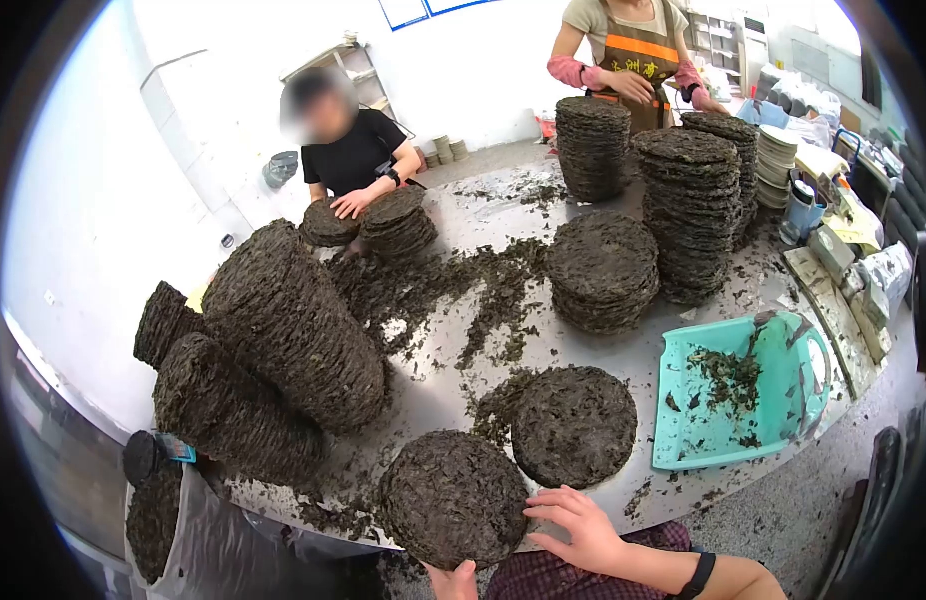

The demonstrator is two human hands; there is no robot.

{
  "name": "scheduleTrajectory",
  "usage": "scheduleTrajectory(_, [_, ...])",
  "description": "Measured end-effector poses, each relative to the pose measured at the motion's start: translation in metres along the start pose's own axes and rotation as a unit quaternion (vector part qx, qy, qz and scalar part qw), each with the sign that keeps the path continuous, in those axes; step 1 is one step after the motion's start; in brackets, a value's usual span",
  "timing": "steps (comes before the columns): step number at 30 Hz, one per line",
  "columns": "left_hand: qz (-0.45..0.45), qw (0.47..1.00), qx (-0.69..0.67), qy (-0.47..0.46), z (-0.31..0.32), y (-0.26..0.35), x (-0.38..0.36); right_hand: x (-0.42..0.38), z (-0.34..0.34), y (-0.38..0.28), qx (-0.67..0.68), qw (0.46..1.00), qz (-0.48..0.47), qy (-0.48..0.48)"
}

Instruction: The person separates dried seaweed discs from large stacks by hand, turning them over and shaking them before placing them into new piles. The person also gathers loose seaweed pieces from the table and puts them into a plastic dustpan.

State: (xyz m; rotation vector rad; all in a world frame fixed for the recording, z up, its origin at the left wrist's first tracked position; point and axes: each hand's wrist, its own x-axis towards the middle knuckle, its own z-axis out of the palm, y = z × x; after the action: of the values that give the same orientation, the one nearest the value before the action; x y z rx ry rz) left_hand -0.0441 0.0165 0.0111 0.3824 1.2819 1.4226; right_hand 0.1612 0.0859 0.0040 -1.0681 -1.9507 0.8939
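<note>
A dark, round dried seaweed cake [453,500] lies tilted at the table's near edge. My left hand [453,580] grips its bottom rim, with the thumb near the edge and the other fingers hidden under it. At its right rim, my right hand [580,530] has its fingers stretched out and apart, fingertips touching or nearly touching the edge. Just beyond, another round seaweed cake [575,426] lies flat on the metal table [433,375].
Tall leaning seaweed stacks [293,330] stand at the left, and more stacks [688,215] at the back right. A turquoise scoop [683,400] holds loose scraps. Across the table, one person [358,150] touches a cake; another in an apron [638,55] stands behind the stacks.
</note>
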Motion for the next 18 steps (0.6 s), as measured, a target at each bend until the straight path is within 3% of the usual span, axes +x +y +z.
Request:
scheduleTrajectory(4, [0.015, 1.000, 0.005, -0.009, -0.016, -0.018, 0.011, 0.013, 0.004, -0.019, -0.005, 0.999, -0.052, 0.010])
scheduleTrajectory(9, [0.039, 0.999, 0.027, -0.024, -0.021, -0.015, 0.009, 0.019, 0.013, -0.012, -0.024, 0.995, -0.053, -0.083])
scheduleTrajectory(10, [0.073, 0.996, 0.043, -0.036, -0.019, -0.011, 0.015, 0.020, 0.011, -0.015, -0.042, 0.995, -0.075, -0.057])
scheduleTrajectory(15, [0.063, 0.998, 0.015, -0.009, -0.012, -0.010, 0.019, 0.015, 0.005, -0.023, -0.057, 0.993, -0.102, 0.012])
scheduleTrajectory(16, [0.074, 0.997, -0.015, -0.004, -0.012, -0.012, 0.023, 0.012, -0.003, -0.021, 0.014, 0.997, 0.020, 0.070])
scheduleTrajectory(18, [0.032, 0.999, -0.025, 0.009, -0.008, -0.002, 0.015, 0.007, -0.023, -0.005, 0.137, 0.949, 0.232, 0.163])
